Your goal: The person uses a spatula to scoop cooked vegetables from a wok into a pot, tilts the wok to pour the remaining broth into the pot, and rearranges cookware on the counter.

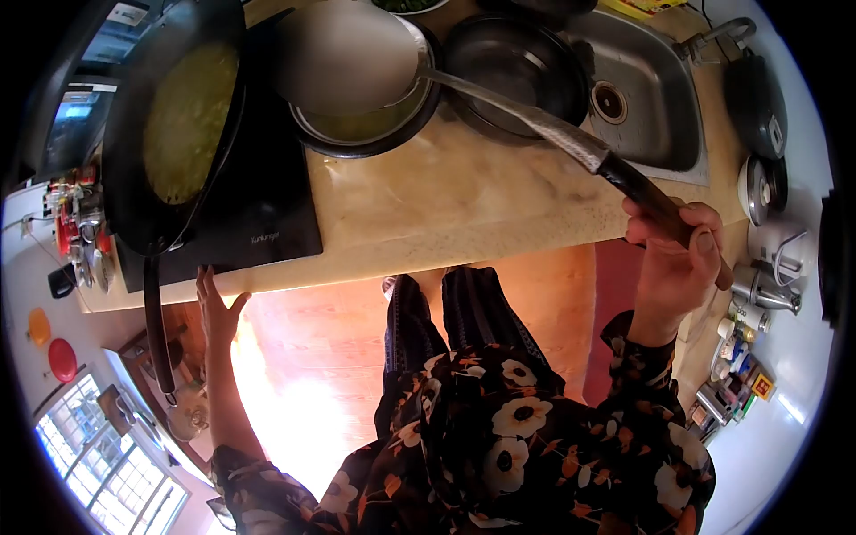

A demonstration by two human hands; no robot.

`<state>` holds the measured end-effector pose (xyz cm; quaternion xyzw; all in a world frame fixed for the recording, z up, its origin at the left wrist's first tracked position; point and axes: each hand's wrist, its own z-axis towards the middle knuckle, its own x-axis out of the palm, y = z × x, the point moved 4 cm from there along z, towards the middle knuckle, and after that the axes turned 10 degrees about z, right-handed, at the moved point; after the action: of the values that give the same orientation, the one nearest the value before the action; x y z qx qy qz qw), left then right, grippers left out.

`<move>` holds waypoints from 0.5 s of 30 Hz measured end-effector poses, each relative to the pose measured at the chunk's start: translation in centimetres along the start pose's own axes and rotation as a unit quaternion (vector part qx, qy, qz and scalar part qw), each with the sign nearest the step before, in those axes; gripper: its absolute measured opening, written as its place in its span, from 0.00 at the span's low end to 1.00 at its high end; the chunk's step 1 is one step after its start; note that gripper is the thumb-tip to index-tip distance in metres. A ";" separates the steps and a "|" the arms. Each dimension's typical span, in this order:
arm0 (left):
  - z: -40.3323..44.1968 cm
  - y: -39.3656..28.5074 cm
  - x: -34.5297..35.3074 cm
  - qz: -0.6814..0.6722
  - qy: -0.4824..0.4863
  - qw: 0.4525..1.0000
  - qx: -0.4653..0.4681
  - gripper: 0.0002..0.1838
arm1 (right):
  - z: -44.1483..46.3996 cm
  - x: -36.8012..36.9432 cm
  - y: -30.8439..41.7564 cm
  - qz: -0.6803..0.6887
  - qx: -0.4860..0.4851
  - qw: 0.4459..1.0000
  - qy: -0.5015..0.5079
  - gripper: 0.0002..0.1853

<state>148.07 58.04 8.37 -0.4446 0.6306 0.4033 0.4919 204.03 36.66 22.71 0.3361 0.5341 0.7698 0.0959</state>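
Metal ladle [535, 122] hung over pot [357, 149], gripped in R hand [673, 259]; L hand [218, 308], spread wide, was at ctr. [446, 196] edge nr. hob [267, 196].

Steel sink [655, 111] to your right
Toward your worktop's [401, 201] far right corner, a curved faucet [724, 32] stands by its rim.

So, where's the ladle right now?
In the head view, the ladle is in the right hand, its blurred round head above the pot, left of the sink.

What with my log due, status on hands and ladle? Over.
Right hand gripping ladle. Left hand open, at counter edge. Ladle's head partly hides pot.
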 end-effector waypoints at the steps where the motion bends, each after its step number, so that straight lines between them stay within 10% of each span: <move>1: 0.0 0.1 0.0 0.001 -0.001 1.000 0.002 0.47 | 0.0 -0.3 0.1 0.055 -0.014 0.998 0.001 0.17; 15: -1.6 -2.3 -0.7 -0.010 -0.052 0.998 -0.019 0.42 | -1.4 1.2 -1.0 -0.109 -0.001 0.982 0.156 0.15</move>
<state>149.97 55.98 9.18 -0.4387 0.5917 0.4331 0.5195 201.98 36.62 21.99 0.1511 0.5756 0.7980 0.0949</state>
